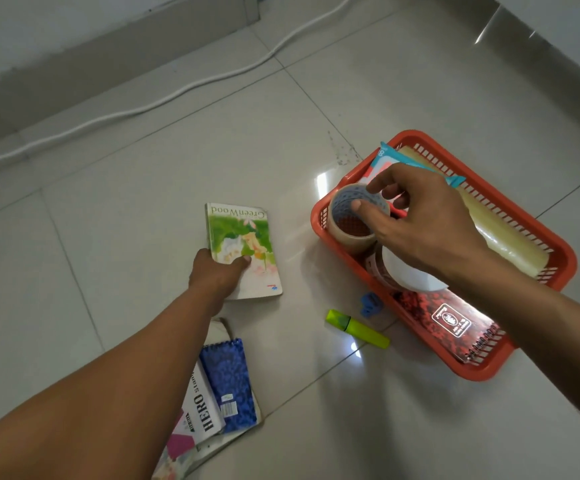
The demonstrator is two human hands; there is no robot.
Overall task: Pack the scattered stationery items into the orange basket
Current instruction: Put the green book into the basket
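Note:
An orange basket (319, 216) sits on the tiled floor at the right. My right hand (420, 226) is shut on a roll of brown tape (347, 223) at the basket's near left corner, thumb inside the core. Inside the basket lie a red spiral notebook (444, 323), a white roll (409, 275), a long clear roll (503, 233) and a blue packet (385, 157). My left hand (217, 275) grips the near edge of a green-covered book (240, 237) lying on the floor left of the basket.
A green highlighter (357, 329) and a small blue sharpener (370, 304) lie on the floor beside the basket. A blue spiral notepad (227, 382) rests on a stack of books (205, 410) near my left arm. A white cable (143, 109) runs along the wall.

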